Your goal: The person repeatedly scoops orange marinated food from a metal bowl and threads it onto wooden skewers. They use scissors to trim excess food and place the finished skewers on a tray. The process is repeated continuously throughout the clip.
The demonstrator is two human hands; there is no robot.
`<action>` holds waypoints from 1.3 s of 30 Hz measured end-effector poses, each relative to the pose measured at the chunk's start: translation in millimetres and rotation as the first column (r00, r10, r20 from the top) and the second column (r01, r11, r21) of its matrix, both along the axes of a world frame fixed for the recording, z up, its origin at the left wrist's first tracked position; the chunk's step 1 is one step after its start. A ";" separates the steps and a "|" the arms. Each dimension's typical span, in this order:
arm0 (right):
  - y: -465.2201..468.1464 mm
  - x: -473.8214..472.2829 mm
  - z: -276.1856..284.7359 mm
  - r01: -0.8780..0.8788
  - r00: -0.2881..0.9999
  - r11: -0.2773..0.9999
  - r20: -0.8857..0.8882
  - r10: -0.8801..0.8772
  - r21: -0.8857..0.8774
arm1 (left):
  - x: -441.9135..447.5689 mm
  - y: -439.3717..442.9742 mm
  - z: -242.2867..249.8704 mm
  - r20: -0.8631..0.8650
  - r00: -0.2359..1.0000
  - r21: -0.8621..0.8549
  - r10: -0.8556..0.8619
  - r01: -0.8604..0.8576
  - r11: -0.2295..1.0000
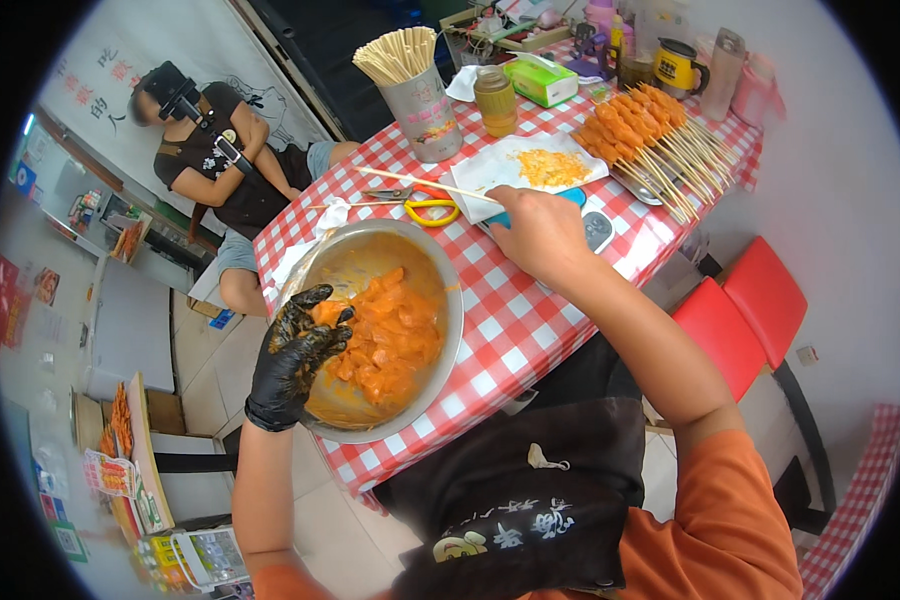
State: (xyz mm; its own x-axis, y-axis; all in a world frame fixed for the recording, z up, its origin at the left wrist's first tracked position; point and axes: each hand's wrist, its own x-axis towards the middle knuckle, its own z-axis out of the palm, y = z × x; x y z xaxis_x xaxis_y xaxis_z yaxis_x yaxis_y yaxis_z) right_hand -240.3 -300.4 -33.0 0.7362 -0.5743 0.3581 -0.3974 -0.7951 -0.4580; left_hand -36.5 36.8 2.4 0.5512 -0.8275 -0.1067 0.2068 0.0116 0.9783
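Observation:
My left hand (296,352), in a sauce-smeared black glove, is over the left side of a metal bowl (456,330). A piece of marinated meat (328,310) sits between its bent fingers. More orange marinated meat (394,337) lies heaped in the bowl. My bare right hand (544,229) grips one end of a bamboo skewer (427,183), which points left above the table and carries nothing. Beneath that hand is a kitchen scale (598,229), partly hidden. Behind it, a white paper sheet (484,161) bears orange-yellow crumbs (551,167).
Yellow-handled scissors (435,212) lie beyond the bowl on the checked tablecloth (495,322). A skewer-filled canister (424,120), a jar (495,101) and a tissue pack (541,79) stand behind. Loaded meat skewers (637,124) rest on a metal tray (637,185). A person (221,150) sits across.

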 end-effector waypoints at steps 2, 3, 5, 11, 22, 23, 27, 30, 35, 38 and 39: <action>-1.6 13.2 -3.6 -0.004 1.000 0.999 -0.010 0.003 -0.049 | -5.1 0.3 0.4 0.020 1.000 -0.017 0.015 -0.015 1.000; -1.8 16.9 -4.2 0.012 0.998 0.999 -0.061 -0.015 -0.044 | -6.5 0.9 1.4 0.027 0.999 -0.014 0.021 -0.021 1.000; -0.1 15.9 -4.1 0.029 0.999 0.998 -0.026 -0.030 -0.050 | -7.1 2.1 3.5 0.007 1.000 -0.003 0.010 -0.010 1.000; 15.4 -7.6 -3.8 0.038 0.999 0.999 0.005 -0.038 -0.031 | -2.3 2.7 -0.2 -0.032 0.999 -0.023 -0.011 0.011 1.000; 6.0 46.9 -21.1 0.035 0.999 0.992 -0.009 -0.037 -0.121 | 1.1 -4.0 -7.1 -0.037 0.999 -0.034 -0.024 0.023 0.999; 8.4 45.1 -19.9 0.055 0.998 0.993 -0.025 -0.058 -0.105 | 0.9 -3.6 -6.9 -0.031 0.999 -0.030 -0.022 0.021 0.999; 26.9 16.1 -13.3 0.089 0.995 0.996 0.055 -0.089 -0.003 | 0.8 -2.1 -4.2 -0.025 0.999 -0.082 -0.042 0.040 0.996; 43.2 -7.8 -10.5 0.079 0.992 0.995 0.097 -0.084 0.054 | -0.1 -3.2 -2.3 -0.043 0.999 -0.061 -0.003 0.000 0.998; 58.3 -28.9 -5.8 0.082 0.973 0.991 0.208 -0.103 0.110 | -3.4 -4.1 -2.8 -0.073 0.996 -0.095 -0.058 0.051 0.994; 68.6 -50.1 1.2 0.004 0.969 0.927 0.226 -0.096 0.376 | -4.3 -0.3 -5.4 -0.058 0.996 -0.122 -0.068 0.061 0.991; 75.5 -55.8 2.4 -0.146 0.918 0.868 0.392 -0.061 0.475 | -3.7 0.0 -7.0 -0.035 0.997 -0.133 -0.071 0.066 0.989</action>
State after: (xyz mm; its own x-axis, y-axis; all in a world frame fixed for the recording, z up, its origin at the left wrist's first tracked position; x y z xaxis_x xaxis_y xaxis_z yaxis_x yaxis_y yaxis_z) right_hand -296.1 -224.9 -30.6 0.6272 -0.7196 0.2982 -0.0796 -0.4400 -0.8945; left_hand -40.2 36.8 -4.6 0.4903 -0.8714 -0.0151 0.2504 0.1243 0.9601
